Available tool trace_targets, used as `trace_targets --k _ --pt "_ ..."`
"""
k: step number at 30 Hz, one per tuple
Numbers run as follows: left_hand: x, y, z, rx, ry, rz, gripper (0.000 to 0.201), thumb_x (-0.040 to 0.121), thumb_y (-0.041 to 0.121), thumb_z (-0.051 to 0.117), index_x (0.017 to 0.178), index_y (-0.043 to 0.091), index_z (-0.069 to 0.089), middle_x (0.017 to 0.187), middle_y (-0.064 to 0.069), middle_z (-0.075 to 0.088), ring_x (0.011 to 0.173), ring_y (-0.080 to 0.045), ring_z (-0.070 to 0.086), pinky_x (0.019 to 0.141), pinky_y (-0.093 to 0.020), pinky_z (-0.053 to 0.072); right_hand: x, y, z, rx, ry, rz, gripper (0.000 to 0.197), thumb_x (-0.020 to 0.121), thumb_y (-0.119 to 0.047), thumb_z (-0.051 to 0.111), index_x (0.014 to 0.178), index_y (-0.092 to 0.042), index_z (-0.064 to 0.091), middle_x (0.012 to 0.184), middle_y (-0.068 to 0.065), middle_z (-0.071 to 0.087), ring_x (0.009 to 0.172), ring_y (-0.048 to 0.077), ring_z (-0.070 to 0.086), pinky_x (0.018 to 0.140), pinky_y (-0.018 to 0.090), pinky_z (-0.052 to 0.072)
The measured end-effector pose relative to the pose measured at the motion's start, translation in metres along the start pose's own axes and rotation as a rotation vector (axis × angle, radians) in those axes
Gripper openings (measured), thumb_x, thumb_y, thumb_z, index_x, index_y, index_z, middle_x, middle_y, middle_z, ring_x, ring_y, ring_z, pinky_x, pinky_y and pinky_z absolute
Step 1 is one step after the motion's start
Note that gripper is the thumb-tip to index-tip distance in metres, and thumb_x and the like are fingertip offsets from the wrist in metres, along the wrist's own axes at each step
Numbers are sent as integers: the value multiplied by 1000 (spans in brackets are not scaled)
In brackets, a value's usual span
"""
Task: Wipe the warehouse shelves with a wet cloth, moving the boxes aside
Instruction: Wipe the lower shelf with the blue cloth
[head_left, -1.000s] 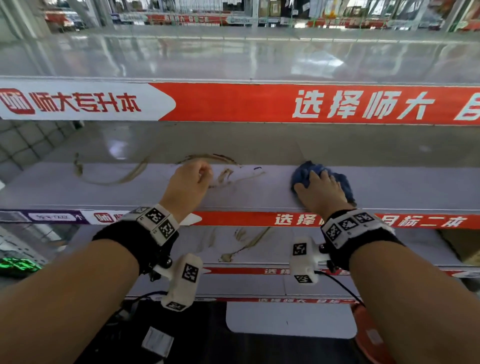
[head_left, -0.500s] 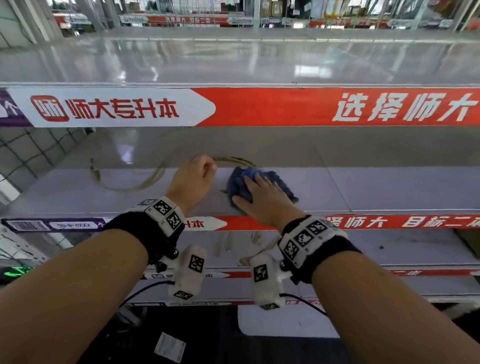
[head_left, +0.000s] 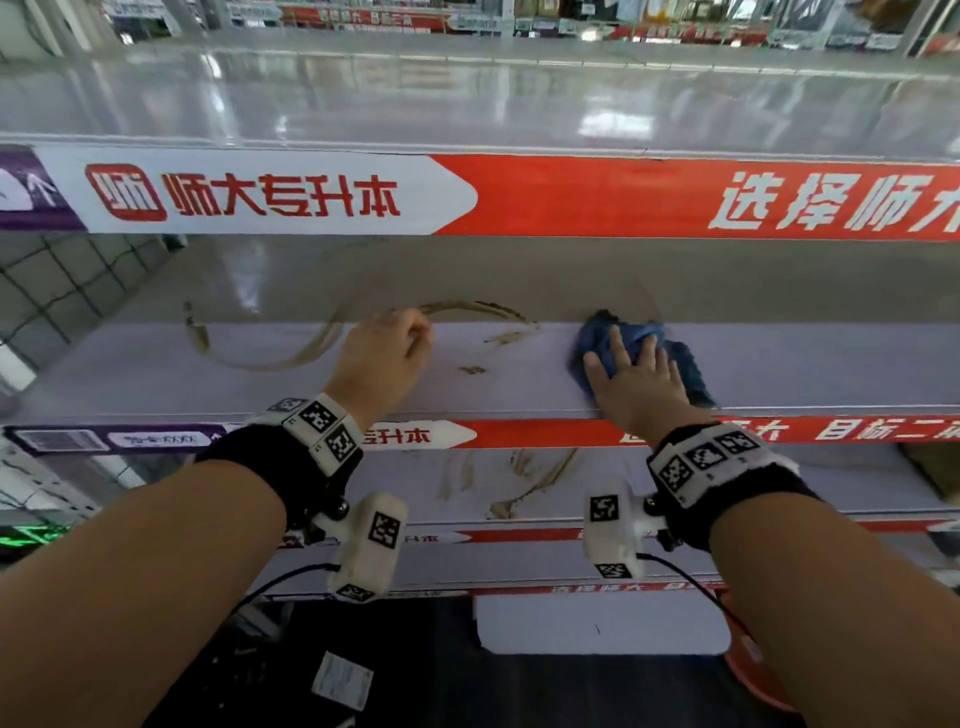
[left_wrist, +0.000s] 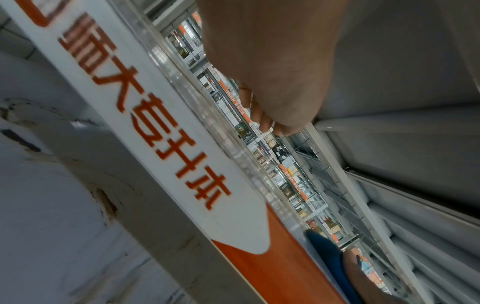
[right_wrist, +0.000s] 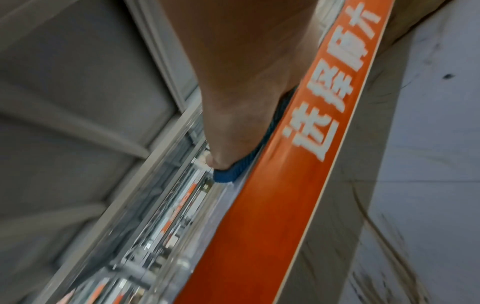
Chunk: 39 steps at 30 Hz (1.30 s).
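Your right hand (head_left: 636, 384) lies flat on the blue cloth (head_left: 636, 338), fingers straight and a little spread, pressing it down on the middle shelf (head_left: 779, 374). The cloth sits near the front edge, to the right of the brown marks (head_left: 467, 332). Your left hand (head_left: 384, 358) rests on the same shelf with its fingers curled in; they seem to hold nothing.

Here is what could go wrong. The cloth is bunched up, so it may slide over the dirt and leave some behind. A wet cloth could also smear the brown rings wider. If you push too close to the front edge, the cloth could slip off and fall. Your left fist sits by the dirty rings, so it may pick up dirt.

The shelf top is pale and smooth, with a red strip (head_left: 571, 434) of white writing along its front. The shelf below (head_left: 519, 483) has brown streaks too. No boxes stand on this part. Far behind are more shelves, blurred.
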<state>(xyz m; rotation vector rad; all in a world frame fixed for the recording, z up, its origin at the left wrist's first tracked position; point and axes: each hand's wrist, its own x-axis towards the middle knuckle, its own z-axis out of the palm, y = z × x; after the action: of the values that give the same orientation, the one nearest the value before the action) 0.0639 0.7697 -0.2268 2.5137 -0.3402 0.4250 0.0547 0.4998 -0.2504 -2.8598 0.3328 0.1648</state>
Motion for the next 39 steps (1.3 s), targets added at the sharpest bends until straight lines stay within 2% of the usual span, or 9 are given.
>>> trace_targets --k 5,11,16,23,28,30,33,36,39 --pt "-12 -36 -15 156 136 -93 29 93 27 49 113 6 56 112 -18 57 104 -36 52 91 -45 39 -19 -68 19 -56 -27 -146 70 95 -62 16 153 -25 1 158 20 -5 147 33 -3 119 42 -1" --pt "-27 -64 -27 215 147 -161 33 94 31 47 118 8 53 121 -18 48 113 -35 43 94 -46 32 -45 -145 48 -64 -67 -290 71 92 -66 11 152 -29 -2 159 18 -9 147 33 -7 118 43 -5" --pt "-24 -67 -27 278 92 -121 37 95 34 43 123 10 50 124 -16 45 115 -34 41 98 -45 29 -46 -146 46 -105 -50 -309 69 92 -67 16 151 -35 -2 160 12 -8 147 32 -3 118 46 -2" --pt "-14 -71 -18 344 75 -109 40 95 33 43 127 10 48 126 -18 44 117 -36 40 101 -46 25 -33 -80 26 -57 41 -38 67 96 -59 22 152 -29 2 160 15 0 147 32 2 119 44 1" --pt "-13 -77 -13 330 77 -140 40 96 33 40 128 10 46 127 -17 44 118 -35 39 102 -45 23 -30 -92 29 -76 46 73 65 98 -53 23 153 -24 4 158 20 -1 146 36 2 119 46 2" --pt "-13 -77 -13 325 86 -132 38 96 31 39 128 10 45 127 -17 45 118 -35 40 102 -45 24 -34 -111 35 -89 24 12 64 98 -52 21 153 -24 4 159 20 -2 146 36 1 119 46 2" --pt "-12 -78 -13 293 111 -111 35 95 27 39 127 12 46 126 -15 45 117 -34 40 102 -45 24 -43 -149 47 -100 14 -192 60 98 -49 22 152 -24 10 160 15 5 147 33 5 118 45 4" --pt "-13 -79 -12 277 154 -96 34 93 22 42 125 12 49 124 -16 47 116 -34 42 101 -45 25 -49 -170 51 -74 42 -361 55 96 -44 29 147 -24 29 155 12 25 142 31 23 117 44 17" --pt "-14 -78 -12 267 173 -93 32 93 20 43 122 10 51 122 -17 48 114 -35 42 100 -45 26 -46 -153 41 -12 25 -396 48 95 -40 35 139 -23 44 142 8 43 130 28 39 109 39 30"
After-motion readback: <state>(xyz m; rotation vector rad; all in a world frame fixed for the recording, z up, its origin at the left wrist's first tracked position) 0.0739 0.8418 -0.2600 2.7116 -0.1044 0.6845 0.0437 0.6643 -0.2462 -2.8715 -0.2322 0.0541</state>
